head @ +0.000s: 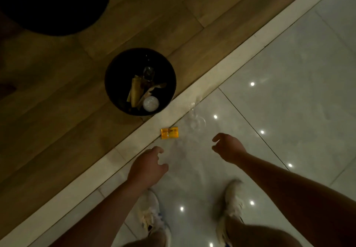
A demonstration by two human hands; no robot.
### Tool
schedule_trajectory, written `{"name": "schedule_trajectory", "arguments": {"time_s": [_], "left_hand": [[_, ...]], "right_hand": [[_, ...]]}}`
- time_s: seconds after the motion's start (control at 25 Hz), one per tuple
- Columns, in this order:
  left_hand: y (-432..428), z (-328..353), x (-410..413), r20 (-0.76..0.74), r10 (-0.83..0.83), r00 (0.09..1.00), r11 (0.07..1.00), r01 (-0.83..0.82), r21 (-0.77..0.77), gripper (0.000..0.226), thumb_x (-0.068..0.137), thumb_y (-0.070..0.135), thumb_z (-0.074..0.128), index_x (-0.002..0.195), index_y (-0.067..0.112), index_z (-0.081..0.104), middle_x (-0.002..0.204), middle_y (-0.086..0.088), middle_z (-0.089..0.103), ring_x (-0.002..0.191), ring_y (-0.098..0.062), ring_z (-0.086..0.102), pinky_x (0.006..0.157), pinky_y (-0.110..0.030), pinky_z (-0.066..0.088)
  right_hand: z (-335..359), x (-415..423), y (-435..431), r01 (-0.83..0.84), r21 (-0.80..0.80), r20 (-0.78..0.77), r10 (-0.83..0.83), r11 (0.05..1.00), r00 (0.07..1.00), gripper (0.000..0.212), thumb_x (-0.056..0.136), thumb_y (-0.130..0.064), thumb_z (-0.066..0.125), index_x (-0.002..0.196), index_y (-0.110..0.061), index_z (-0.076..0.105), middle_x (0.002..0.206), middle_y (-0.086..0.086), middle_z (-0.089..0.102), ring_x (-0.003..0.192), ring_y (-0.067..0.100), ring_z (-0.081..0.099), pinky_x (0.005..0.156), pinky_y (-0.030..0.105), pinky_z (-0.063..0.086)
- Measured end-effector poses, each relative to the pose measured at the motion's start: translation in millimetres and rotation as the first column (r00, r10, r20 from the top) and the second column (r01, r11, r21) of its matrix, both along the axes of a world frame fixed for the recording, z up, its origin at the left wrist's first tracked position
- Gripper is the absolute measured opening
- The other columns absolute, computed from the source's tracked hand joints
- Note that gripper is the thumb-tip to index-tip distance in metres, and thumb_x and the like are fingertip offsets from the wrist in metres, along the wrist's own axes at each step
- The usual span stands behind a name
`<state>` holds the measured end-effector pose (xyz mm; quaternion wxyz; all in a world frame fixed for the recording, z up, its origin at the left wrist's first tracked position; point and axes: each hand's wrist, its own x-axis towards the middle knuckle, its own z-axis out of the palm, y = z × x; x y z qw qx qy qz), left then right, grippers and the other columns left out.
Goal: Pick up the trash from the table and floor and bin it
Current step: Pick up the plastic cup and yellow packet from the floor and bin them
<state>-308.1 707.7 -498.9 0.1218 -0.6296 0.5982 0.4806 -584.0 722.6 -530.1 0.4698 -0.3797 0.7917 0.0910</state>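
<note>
Head view: orange wrapper (169,133) lies flat, long axis left-right, near bin (117,69).

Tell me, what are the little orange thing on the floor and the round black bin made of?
The orange thing looks like a thin plastic or foil wrapper: it is glossy, catches the light and has a crease across its middle. The black bin looks dull and smooth, with no shine; plastic or metal, the dim picture does not settle it.

Open tile (185,157) on near side of orange wrapper (169,133); clear cup (196,120) just beside, right; bin (119,67) mouth unobstructed beyond.
</note>
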Motion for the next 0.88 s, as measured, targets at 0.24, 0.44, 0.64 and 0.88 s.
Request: {"name": "schedule_trajectory", "arguments": {"time_s": [0.24, 0.44, 0.64, 0.88], "left_hand": [[23.0, -130.4, -66.7, 0.098, -0.455, 0.885, 0.836, 0.463, -0.294, 0.085, 0.075, 0.053, 0.066, 0.144, 0.033, 0.021, 0.146, -0.003, 0.034, 0.126, -0.024, 0.043, 0.097, -0.039, 0.046], [16.5, -226.2, -115.6, 0.325, -0.733, 0.597, 0.393, 0.762, -0.515, 0.094, 0.075, 0.052, 0.067, 0.148, 0.025, 0.014, 0.150, -0.018, 0.033, 0.125, -0.035, 0.043, 0.094, -0.046, 0.044], [12.0, -260.6, -111.3, 0.365, -0.731, 0.576, 0.271, 0.736, -0.620, 0.056, 0.069, 0.035, 0.067, 0.122, 0.021, 0.057, 0.111, -0.006, 0.064, 0.085, -0.024, 0.062, 0.062, -0.032, 0.050], [-18.3, -226.2, -61.7, -0.197, -0.349, 0.916, 0.891, 0.259, -0.372, 0.061, 0.061, 0.046, 0.081, 0.114, 0.048, 0.051, 0.107, 0.018, 0.056, 0.086, 0.000, 0.058, 0.068, -0.010, 0.044]], "right_hand": [[-116.1, -37.7, -32.2, -0.411, -0.339, -0.157, 0.380, 0.846, 0.912, 0.070, 0.081, -0.032, 0.072, 0.142, -0.029, 0.037, 0.134, 0.007, 0.050, 0.114, 0.025, 0.056, 0.085, 0.035, 0.054], [-187.7, -49.8, -60.2, -0.691, -0.456, -0.233, 0.674, 0.561, 0.701, 0.101, 0.066, -0.055, 0.078, 0.146, -0.041, 0.018, 0.146, 0.003, 0.034, 0.127, 0.024, 0.043, 0.089, 0.041, 0.055], [-224.8, -48.1, -66.1, -0.777, -0.490, -0.318, 0.749, 0.396, 0.582, 0.104, 0.062, -0.059, 0.078, 0.145, -0.041, 0.018, 0.139, 0.000, 0.037, 0.123, 0.021, 0.044, 0.085, 0.035, 0.055], [-219.5, -54.2, -46.2, -0.705, -0.558, -0.303, 0.684, 0.438, 0.664, 0.089, 0.072, -0.058, 0.071, 0.145, -0.033, 0.026, 0.134, -0.004, 0.042, 0.111, 0.015, 0.052, 0.081, 0.028, 0.054]]}}
